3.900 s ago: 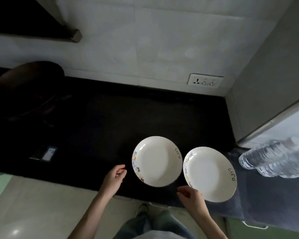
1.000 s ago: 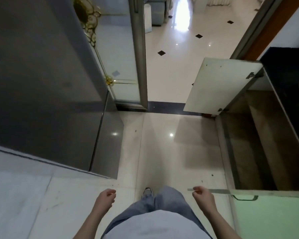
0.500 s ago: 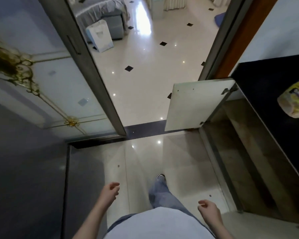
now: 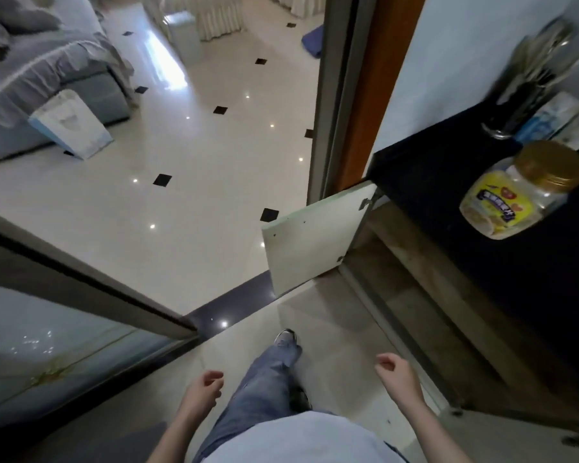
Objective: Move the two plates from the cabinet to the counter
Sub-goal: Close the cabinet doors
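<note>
Jar (image 4: 518,192) now nearer, cabinet door (image 4: 310,240) ajar

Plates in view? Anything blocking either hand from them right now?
No plates show in this frame, so blockage can't be judged. Both the left hand and right hand hang empty over the floor. The cabinet door stands open under the counter, which here holds only a jar.

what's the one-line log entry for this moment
left hand: empty, fingers curled | right hand: empty | plates: not in view | cabinet door: open | jar: on counter
</note>
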